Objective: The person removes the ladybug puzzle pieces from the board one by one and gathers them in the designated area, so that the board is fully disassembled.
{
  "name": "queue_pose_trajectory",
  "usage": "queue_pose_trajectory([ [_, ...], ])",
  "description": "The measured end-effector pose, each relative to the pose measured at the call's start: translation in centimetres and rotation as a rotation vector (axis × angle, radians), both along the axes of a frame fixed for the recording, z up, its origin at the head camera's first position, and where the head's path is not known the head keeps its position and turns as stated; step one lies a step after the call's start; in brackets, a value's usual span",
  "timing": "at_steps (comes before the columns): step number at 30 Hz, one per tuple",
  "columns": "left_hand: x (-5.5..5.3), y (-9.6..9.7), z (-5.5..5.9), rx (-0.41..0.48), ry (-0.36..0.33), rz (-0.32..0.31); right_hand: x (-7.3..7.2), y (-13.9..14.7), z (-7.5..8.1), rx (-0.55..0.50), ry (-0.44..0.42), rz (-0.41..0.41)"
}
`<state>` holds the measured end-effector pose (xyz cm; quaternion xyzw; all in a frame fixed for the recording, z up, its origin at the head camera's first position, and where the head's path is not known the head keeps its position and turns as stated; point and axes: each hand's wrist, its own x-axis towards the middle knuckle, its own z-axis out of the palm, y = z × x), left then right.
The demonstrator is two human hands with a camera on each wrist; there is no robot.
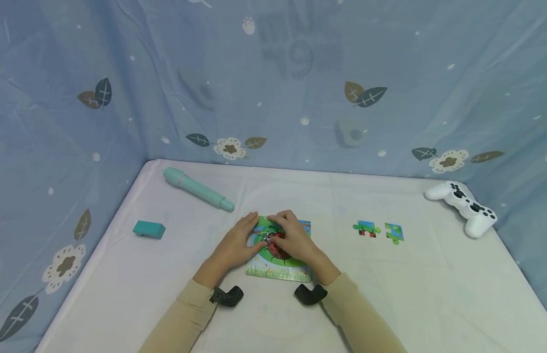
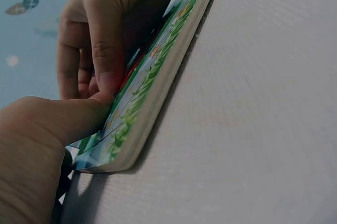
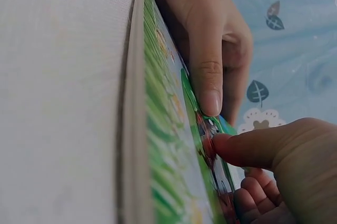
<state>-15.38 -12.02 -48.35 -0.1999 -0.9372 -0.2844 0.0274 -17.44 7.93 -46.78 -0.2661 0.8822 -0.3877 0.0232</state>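
Observation:
A square ladybug jigsaw puzzle (image 1: pixel 277 272) lies flat on the white cloth, its thick pale edge showing in both wrist views. My left hand (image 1: pixel 240 247) rests over its upper left side, fingers fairly straight and thumb pressing on the picture. My right hand (image 1: pixel 298 240) reaches over the upper right, with bent index finger and thumb (image 3: pixel 247 142) pinching a puzzle piece (image 1: pixel 268 227) near the ladybug's head. The two thumb tips are close together. Part of the puzzle is hidden under the hands. Two loose puzzle pieces, one with red (image 1: pixel 367 228) and one mostly blue-green (image 1: pixel 395 232), lie to the right.
A teal microphone-shaped object (image 1: pixel 198 189) lies at the back left, and a small teal block (image 1: pixel 149 229) sits nearer on the left. At the far right is a white game controller (image 1: pixel 463 206). Patterned blue cloth (image 1: pixel 299 98) hangs behind and along the sides.

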Motion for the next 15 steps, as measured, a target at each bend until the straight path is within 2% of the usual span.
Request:
queue_pose_trajectory([
  [7, -0.08, -0.01, -0.06, -0.005, -0.008, 0.003, -0.05, 0.02, -0.14, -0.031, -0.004, -0.002],
  [15, -0.06, 0.00, -0.08, -0.003, -0.001, 0.000, -0.04, 0.13, -0.25, -0.022, 0.045, 0.007],
])
